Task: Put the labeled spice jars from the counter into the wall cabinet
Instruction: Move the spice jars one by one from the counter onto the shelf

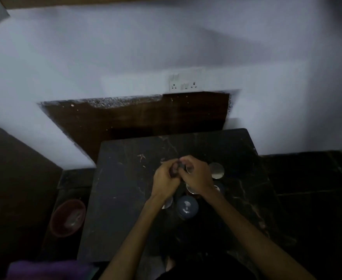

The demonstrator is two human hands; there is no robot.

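Head view, dark marble counter, white wall, both hands' grip clenched round one small jar.

Jar lids visible: silver-lidded jars, at least three; dark-lidded jar, one; red bowl, one; double wall socket, one.

Scene dim overall, underexposed. White wall is the brightest area, with a bluish cast and a broad soft shadow falling diagonally across its upper right. Dark marble counter nearly black; veining faint. Small glints on the metal jar lids near centre. Soft motion blur throughout; hands and lids lack sharp edges. Wide-angle bending visible at left and right edges. Near corners fall into darkness.
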